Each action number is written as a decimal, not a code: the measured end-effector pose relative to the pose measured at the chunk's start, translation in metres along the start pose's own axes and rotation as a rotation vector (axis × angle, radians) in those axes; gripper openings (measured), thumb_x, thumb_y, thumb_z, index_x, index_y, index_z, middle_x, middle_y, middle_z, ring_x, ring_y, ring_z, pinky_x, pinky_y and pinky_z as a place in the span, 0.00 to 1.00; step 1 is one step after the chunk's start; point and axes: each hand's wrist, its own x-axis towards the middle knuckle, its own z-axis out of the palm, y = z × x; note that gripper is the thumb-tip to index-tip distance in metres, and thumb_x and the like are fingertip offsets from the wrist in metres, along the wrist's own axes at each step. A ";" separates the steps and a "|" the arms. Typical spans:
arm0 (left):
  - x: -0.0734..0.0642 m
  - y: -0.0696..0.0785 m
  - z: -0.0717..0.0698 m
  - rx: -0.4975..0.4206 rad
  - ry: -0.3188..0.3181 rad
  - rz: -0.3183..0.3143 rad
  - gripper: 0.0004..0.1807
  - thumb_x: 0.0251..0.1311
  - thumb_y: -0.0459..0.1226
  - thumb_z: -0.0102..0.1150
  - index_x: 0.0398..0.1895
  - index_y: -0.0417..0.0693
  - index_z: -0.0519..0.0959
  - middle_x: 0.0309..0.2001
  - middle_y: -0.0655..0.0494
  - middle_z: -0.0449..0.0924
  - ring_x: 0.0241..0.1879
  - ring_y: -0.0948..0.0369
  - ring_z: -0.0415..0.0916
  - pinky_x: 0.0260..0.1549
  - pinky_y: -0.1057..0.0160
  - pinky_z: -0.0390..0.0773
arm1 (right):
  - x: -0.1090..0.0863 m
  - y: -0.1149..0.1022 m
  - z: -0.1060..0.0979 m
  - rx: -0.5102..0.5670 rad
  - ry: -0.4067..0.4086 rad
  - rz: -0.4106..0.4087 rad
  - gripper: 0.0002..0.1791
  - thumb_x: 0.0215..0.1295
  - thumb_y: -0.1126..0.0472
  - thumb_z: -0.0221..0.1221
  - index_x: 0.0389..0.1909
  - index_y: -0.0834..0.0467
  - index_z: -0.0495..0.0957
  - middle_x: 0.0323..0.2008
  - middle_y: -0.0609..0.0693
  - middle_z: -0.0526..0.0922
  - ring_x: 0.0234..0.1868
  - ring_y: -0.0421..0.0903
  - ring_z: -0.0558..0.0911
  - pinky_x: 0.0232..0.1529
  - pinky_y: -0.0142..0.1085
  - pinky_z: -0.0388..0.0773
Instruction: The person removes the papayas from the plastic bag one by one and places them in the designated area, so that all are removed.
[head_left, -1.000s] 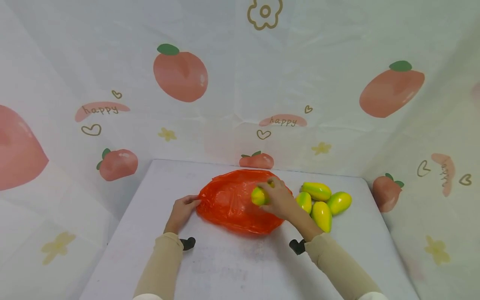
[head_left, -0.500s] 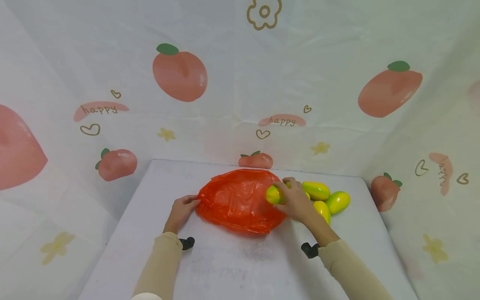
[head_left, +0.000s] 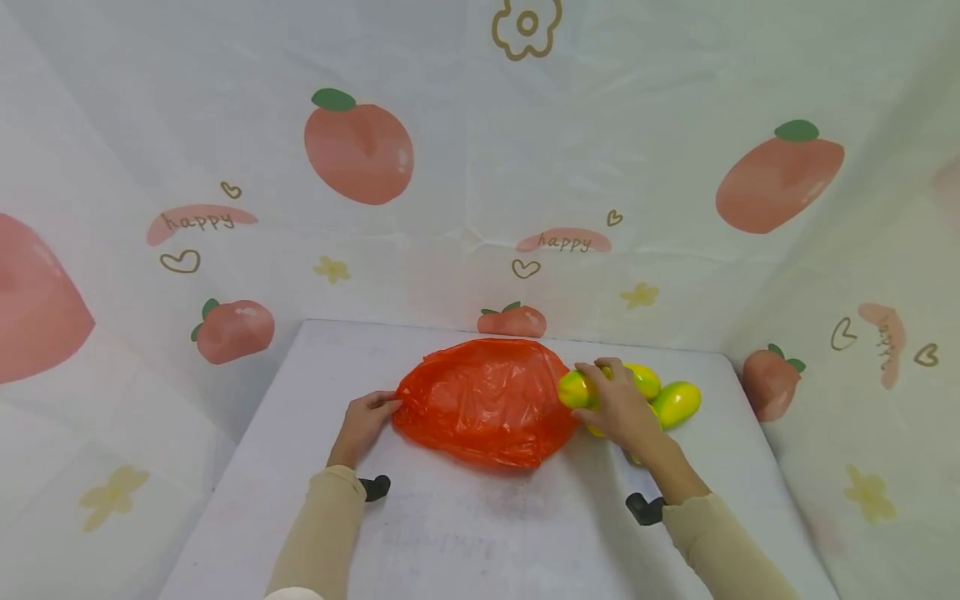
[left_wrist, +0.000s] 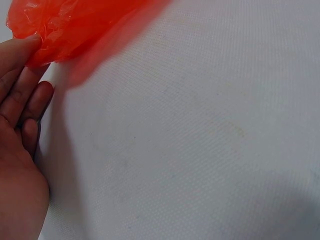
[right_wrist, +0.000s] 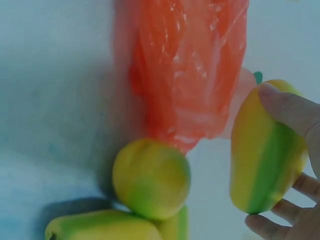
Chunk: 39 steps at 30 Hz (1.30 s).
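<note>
A red plastic bag (head_left: 476,404) lies spread on the white table. My left hand (head_left: 364,423) pinches its gathered left end between thumb and fingers; the left wrist view shows the film (left_wrist: 75,30) at the fingertips. Just past the bag's right edge, my right hand (head_left: 622,410) holds a yellow-green mango (head_left: 575,390) from above. In the right wrist view the thumb and fingers span this held mango (right_wrist: 267,150), which is raised over the table. Several more mangoes lie under and beyond that hand, one (head_left: 678,404) at the far right, others partly hidden by the hand.
The white table (head_left: 442,533) reaches back to a fabric wall (head_left: 450,167) printed with pink fruit and the word "happy". Similar fabric hangs on both sides. A black wrist mount (head_left: 375,487) shows at the left sleeve, another (head_left: 645,508) at the right.
My right hand has moved rightward with the mango, from over the bag's right half to beside the other mangoes. My left hand has stayed at the bag's left end.
</note>
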 end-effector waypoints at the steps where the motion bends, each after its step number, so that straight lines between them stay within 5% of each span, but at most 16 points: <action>1: 0.000 0.000 0.000 0.003 -0.001 0.002 0.25 0.72 0.52 0.56 0.65 0.49 0.78 0.65 0.47 0.80 0.66 0.49 0.74 0.70 0.45 0.73 | -0.002 0.003 0.000 -0.003 0.009 -0.005 0.44 0.55 0.50 0.75 0.72 0.46 0.67 0.70 0.62 0.64 0.67 0.66 0.69 0.57 0.64 0.80; 16: -0.002 0.001 0.001 -0.009 -0.003 -0.025 0.26 0.72 0.52 0.56 0.65 0.50 0.78 0.66 0.47 0.79 0.66 0.48 0.73 0.69 0.44 0.73 | -0.021 0.040 -0.012 0.030 0.098 -0.032 0.42 0.56 0.53 0.75 0.70 0.57 0.67 0.66 0.69 0.66 0.62 0.71 0.70 0.57 0.67 0.77; 24: 0.001 0.000 0.001 -0.009 0.002 -0.025 0.25 0.71 0.52 0.57 0.65 0.50 0.78 0.65 0.47 0.79 0.66 0.49 0.73 0.70 0.44 0.73 | -0.028 0.058 -0.020 0.008 0.105 0.018 0.41 0.56 0.54 0.75 0.69 0.59 0.68 0.65 0.71 0.65 0.61 0.71 0.69 0.58 0.69 0.76; 39: 0.002 0.001 0.001 0.008 -0.007 -0.026 0.26 0.71 0.54 0.57 0.65 0.50 0.78 0.66 0.48 0.79 0.67 0.49 0.72 0.70 0.44 0.72 | -0.048 0.095 -0.030 -0.033 0.188 0.026 0.40 0.54 0.55 0.75 0.65 0.63 0.69 0.60 0.74 0.66 0.55 0.75 0.69 0.50 0.68 0.77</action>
